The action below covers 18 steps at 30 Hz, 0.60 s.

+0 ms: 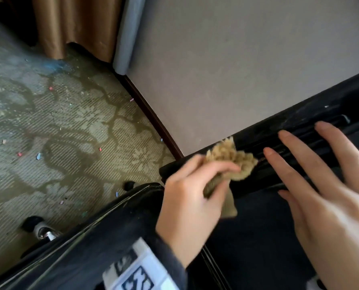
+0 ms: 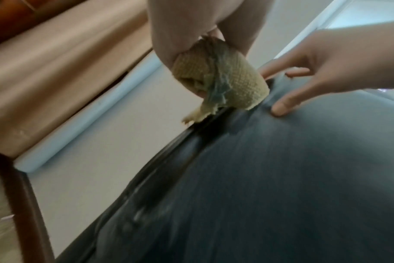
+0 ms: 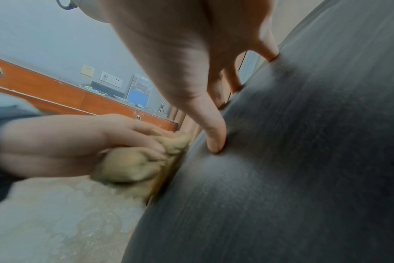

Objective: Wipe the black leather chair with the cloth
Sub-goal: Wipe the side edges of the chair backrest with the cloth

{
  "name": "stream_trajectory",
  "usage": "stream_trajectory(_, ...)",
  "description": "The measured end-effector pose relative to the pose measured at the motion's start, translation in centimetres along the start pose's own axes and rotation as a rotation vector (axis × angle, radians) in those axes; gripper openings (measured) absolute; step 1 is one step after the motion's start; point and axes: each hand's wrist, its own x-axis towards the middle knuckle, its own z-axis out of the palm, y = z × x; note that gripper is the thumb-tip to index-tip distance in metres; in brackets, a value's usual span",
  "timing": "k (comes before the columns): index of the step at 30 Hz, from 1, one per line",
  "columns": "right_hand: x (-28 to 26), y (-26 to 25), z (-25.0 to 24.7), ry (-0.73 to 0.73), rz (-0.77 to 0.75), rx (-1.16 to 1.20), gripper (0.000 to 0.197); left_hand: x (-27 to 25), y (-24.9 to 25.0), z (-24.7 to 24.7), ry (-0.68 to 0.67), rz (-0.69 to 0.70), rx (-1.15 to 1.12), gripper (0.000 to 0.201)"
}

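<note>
1. Cloth (image 1: pixel 228 164), tan and waffle-woven, sits bunched in the left hand (image 1: pixel 191 197), whose fingers curl round it and pinch it into a wad; its frayed end pokes out past the fingertips and a loose tail hangs below the palm.
2. Beyond those fingertips the wad touches the black leather chair (image 1: pixel 268 237) along a ribbed seam at the cushion's edge, as the left wrist view shows with the cloth (image 2: pixel 220 78) pressed into the groove of the chair (image 2: pixel 281 186).
3. Just beside the cloth, the right hand (image 1: pixel 329 189) lies on the chair with its fingers straight and spread wide, holding nothing; the fingertips rest on the dark ridges near the seam.
4. From the right wrist view, the thumb and fingertips of the right hand (image 3: pixel 191 62) dent the chair (image 3: pixel 304 160), while the left hand (image 3: pixel 68 142) grips the cloth (image 3: pixel 142 163) at the cushion's edge just beside the thumb.
5. A dark sleeve (image 1: pixel 168 254) with a white printed patch covers the left forearm.
6. Past the fingers rises a pale wall (image 1: pixel 237 59) with a dark skirting board (image 1: pixel 153 120).
7. Off to the left of the left hand spreads a patterned carpet (image 1: pixel 59 132) dotted with small coloured bits, and a chair castor (image 1: pixel 34 226) stands on it.
8. A brown curtain (image 1: pixel 74 24) hangs at the far corner.
</note>
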Motion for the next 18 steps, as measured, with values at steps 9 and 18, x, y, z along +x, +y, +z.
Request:
stream_trajectory(9, -0.2, 0.8, -2.0, 0.076, 0.138, 0.106, 0.046, 2.4, -0.6, 0.1, -0.173, 0.205, 0.137, 0.022)
stream_trajectory(18, 0.0, 1.1, -2.9, 0.099, 0.159, -0.026, 0.035, 3.6, 0.2, -0.9, -0.12, 0.237, 0.132, 0.018)
